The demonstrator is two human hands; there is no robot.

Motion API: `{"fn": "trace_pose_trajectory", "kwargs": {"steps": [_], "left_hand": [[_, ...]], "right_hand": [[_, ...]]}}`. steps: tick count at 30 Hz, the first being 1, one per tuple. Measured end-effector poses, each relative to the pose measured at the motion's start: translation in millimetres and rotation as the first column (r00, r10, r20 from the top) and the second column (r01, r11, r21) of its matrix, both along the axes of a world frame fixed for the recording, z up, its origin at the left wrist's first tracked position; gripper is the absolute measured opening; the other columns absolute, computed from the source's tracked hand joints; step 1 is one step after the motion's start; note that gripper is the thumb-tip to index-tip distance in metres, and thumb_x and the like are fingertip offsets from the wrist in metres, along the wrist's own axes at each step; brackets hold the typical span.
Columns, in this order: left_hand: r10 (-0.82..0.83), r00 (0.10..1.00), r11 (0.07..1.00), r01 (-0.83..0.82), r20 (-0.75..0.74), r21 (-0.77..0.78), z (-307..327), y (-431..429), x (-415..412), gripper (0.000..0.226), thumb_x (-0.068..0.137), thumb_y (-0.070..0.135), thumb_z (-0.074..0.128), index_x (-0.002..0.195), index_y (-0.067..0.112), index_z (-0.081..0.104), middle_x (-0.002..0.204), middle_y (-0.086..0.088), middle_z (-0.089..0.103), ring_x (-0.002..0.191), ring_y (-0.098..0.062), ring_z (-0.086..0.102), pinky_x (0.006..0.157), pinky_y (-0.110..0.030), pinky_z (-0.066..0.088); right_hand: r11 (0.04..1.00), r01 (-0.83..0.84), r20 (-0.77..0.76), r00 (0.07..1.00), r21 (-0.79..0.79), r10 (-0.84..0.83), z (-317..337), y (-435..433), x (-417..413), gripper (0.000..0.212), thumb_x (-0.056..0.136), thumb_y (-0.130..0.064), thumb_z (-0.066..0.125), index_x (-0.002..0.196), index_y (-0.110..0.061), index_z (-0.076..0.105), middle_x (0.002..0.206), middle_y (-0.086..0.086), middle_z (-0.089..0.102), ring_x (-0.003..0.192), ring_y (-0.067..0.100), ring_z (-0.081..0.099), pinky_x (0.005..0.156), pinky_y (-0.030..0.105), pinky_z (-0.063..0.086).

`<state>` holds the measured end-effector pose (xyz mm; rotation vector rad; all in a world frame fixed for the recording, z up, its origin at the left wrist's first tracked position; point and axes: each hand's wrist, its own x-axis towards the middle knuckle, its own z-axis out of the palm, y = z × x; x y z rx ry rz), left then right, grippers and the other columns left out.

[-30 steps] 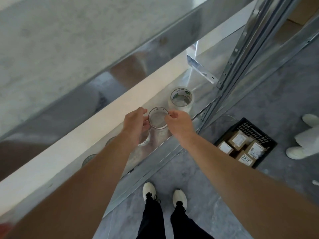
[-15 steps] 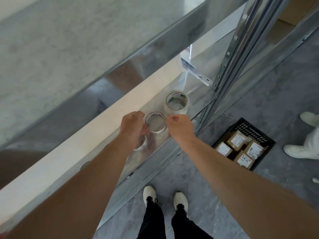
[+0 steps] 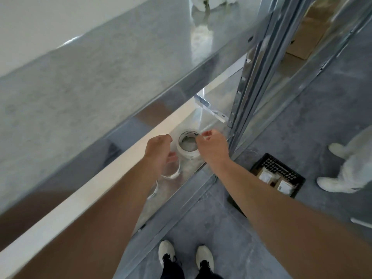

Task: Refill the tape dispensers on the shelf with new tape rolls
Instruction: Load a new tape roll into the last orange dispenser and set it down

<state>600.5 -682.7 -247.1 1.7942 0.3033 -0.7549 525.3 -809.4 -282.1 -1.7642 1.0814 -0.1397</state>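
On the lower metal shelf [image 3: 193, 168] stands a wide white tape roll [image 3: 188, 153], lying flat with its hole facing up. My right hand [image 3: 212, 148] pinches at its far right rim with thumb and fingertips. Curled just left of that roll is my left hand [image 3: 159, 152], a small gap between them. A clear tape roll [image 3: 172, 173] lies under my left palm, partly hidden; I cannot tell whether that hand grips it. Another clear roll [image 3: 154, 191] shows beside my left forearm. No tape dispenser is in view.
The upper shelf [image 3: 100, 81] overhangs the hands closely. A perforated upright post [image 3: 239, 101] stands right of the rolls. On the floor at right sits a black crate [image 3: 267, 162] of small boxes. Another person's white shoes [image 3: 330, 184] are at the far right.
Both hands moved from holding a small clear roll between them to the white roll further along the shelf. The small clear roll is no longer between the hands. The view shifted upward.
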Motion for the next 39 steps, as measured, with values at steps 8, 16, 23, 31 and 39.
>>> {"fn": "trace_pose_trajectory", "kwargs": {"steps": [8, 16, 23, 31, 39], "left_hand": [[-0.019, 0.994, 1.000, 0.016, -0.103, -0.027, -19.6, -15.4, -7.6, 0.013, 0.105, 0.010, 0.051, 0.114, 0.003, 0.057, 0.092, -0.012, 0.051, 0.067, -0.031, 0.067, 0.071, -0.043, 0.066], [0.020, 0.990, 0.996, -0.032, -0.140, -0.082, -35.8, -17.1, -6.9, 0.030, 0.103, 0.008, 0.051, 0.130, -0.005, 0.056, 0.114, -0.024, 0.058, 0.073, -0.036, 0.070, 0.050, -0.032, 0.062], [0.086, 0.987, 0.990, -0.100, -0.134, -0.104, -41.0, -19.8, -8.6, 0.024, 0.098, 0.012, 0.054, 0.117, 0.002, 0.066, 0.120, -0.025, 0.068, 0.090, -0.038, 0.069, 0.069, -0.036, 0.067], [0.071, 0.995, 0.983, -0.082, -0.067, -0.165, -14.4, -27.7, -18.5, 0.022, 0.099, 0.015, 0.053, 0.111, 0.010, 0.071, 0.104, -0.010, 0.071, 0.091, -0.035, 0.067, 0.088, -0.040, 0.060], [0.077, 0.997, 0.960, -0.075, -0.003, -0.270, 28.0, -20.1, -41.2, 0.030, 0.098, 0.015, 0.057, 0.124, 0.006, 0.070, 0.112, -0.012, 0.069, 0.118, -0.036, 0.069, 0.095, -0.041, 0.060]], "right_hand": [[0.997, -0.039, -0.059, 0.997, 0.067, 0.043, -18.3, -7.0, 8.6, 0.052, 0.095, -0.028, 0.060, 0.143, -0.008, 0.053, 0.138, 0.011, 0.062, 0.126, 0.028, 0.058, 0.102, 0.037, 0.046], [0.998, -0.009, -0.040, 0.999, 0.058, 0.011, -34.3, -4.4, 9.7, 0.020, 0.091, -0.026, 0.063, 0.104, -0.011, 0.064, 0.095, 0.002, 0.069, 0.091, 0.022, 0.067, 0.078, 0.036, 0.056], [0.996, 0.009, -0.021, 1.000, 0.086, -0.007, -29.8, -3.8, 10.2, 0.022, 0.088, -0.031, 0.065, 0.093, -0.010, 0.065, 0.081, 0.002, 0.064, 0.073, 0.021, 0.060, 0.058, 0.030, 0.043], [0.988, 0.100, 0.071, 0.992, 0.114, -0.108, 1.6, -9.6, -1.3, 0.032, 0.086, -0.031, 0.065, 0.104, -0.006, 0.057, 0.090, 0.004, 0.061, 0.076, 0.020, 0.057, 0.057, 0.030, 0.044], [0.999, 0.026, 0.148, 0.988, 0.047, -0.033, 46.1, 1.3, -30.1, 0.061, 0.090, -0.033, 0.063, 0.148, -0.020, 0.048, 0.136, 0.008, 0.056, 0.113, 0.024, 0.058, 0.087, 0.032, 0.047]]}}
